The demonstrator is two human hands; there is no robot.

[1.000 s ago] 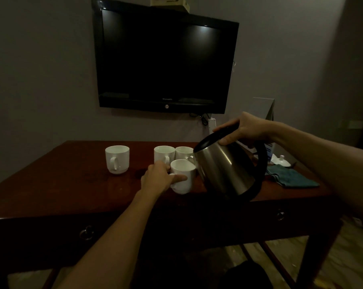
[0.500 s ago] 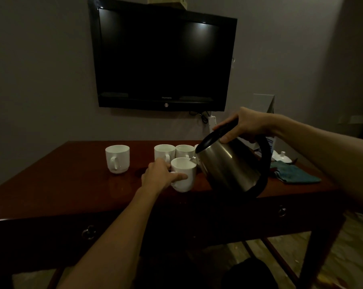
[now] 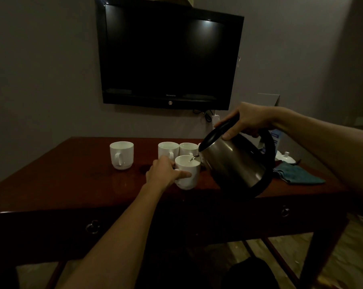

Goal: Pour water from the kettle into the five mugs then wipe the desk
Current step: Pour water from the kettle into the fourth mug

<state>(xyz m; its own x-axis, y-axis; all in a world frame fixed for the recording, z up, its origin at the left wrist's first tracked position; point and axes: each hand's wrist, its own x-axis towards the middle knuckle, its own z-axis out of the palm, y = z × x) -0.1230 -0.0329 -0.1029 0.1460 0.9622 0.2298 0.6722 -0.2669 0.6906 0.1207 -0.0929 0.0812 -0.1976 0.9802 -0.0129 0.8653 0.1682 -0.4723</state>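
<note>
Desk: dark red wood, glossy top, ring pulls on the drawers along its front edge.

Left hand: reached in over the front edge near the middle, fingers and thumb wrapped around the nearest mug, which stood on the desk top.

Nearest mug: white, upright, closest of the group to the front edge.

Kettle: steel body, black lid and handle, held above the desk right of the nearest mug, tilted left with its spout over that mug's rim; a thin stream showed at the spout.

Right hand: clenched around the kettle's handle at the top, thumb against the lid.

Teal cloth: crumpled, lying towards the right edge, behind the kettle.

Small white lidded pot: just behind the cloth.

Two mugs: side by side, touching, directly behind the nearest one.

Single mug: apart to the left, handle facing forward. A fifth was hidden by the kettle, if present.

Television: dark, wall-mounted above the back edge.
</note>
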